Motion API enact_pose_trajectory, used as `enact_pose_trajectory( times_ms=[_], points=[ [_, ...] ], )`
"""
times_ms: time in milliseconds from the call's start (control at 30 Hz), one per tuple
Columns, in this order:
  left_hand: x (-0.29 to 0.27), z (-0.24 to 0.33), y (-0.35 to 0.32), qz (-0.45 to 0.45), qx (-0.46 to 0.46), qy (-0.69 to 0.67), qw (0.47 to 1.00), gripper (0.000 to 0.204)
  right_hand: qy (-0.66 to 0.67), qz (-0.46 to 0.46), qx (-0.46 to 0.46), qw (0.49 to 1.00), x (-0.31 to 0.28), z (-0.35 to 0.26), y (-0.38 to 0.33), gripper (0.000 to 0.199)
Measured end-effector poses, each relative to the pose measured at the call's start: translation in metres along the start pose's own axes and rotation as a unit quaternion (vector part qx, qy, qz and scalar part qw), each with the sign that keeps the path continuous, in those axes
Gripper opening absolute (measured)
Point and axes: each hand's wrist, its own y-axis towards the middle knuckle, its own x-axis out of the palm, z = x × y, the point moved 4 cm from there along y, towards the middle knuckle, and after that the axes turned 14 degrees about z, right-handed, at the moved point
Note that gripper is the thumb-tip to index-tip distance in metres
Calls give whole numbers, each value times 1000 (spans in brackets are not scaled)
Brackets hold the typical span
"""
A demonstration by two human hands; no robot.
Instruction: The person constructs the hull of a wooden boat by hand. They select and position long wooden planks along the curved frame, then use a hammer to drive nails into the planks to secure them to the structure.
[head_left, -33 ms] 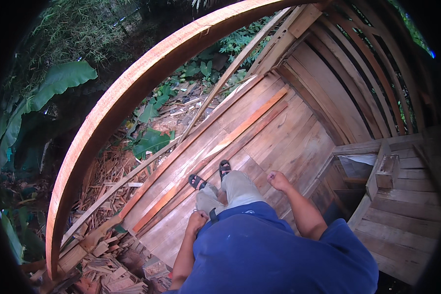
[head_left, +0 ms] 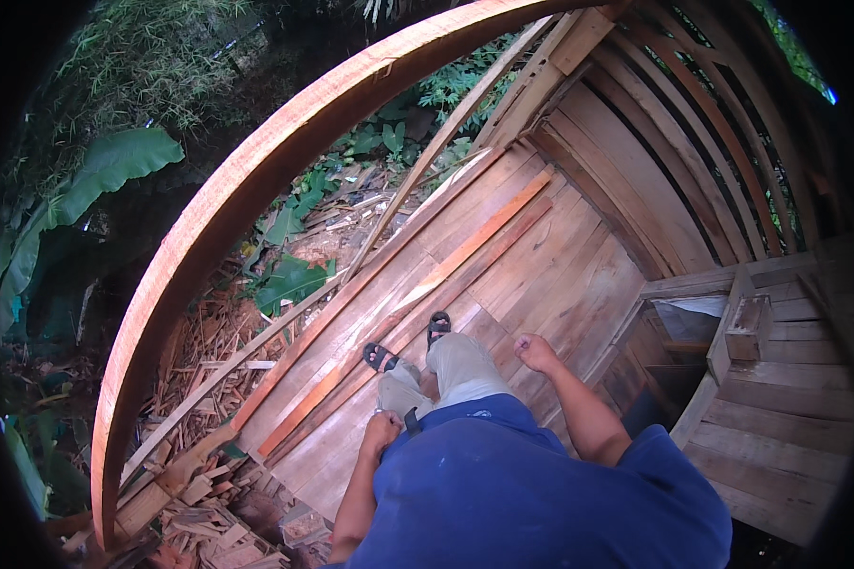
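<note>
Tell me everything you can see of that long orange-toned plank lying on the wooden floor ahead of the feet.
The orange plank is a long, narrow strip of wood, brighter and more reddish than the weathered floorboards under it. It lies flat, running diagonally from lower left to upper right, parallel to the boards. It looks straight and whole, with a pale scuffed patch near its middle. The left sandal stands just beside it. Neither hand touches it.
</note>
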Motion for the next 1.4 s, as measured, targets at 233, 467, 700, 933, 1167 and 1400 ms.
enact_pose_trajectory(
  times_ms=[233,467,700,933,1167,1400],
  points=[
    [3,30,36,42,51,86,994,19,9,-3,27,1000,0,38,9,13],
    [31,113,63,-26,-6,47,999,22,71,-19,119,990,-34,117,60,10],
    [9,218,12,-22,-36,-58,997,15,25,66,192,979,-94,207,169,14],
    [10,218,119,137,-101,-292,941,12,1,42,85,995,-72,139,348,18],
    [62,84,371,227,-279,-394,846,6,231,28,55,971,85,70,532,19],
    [148,-43,568,177,-359,-505,765,46,323,0,157,933,214,84,687,28]
  ],
)
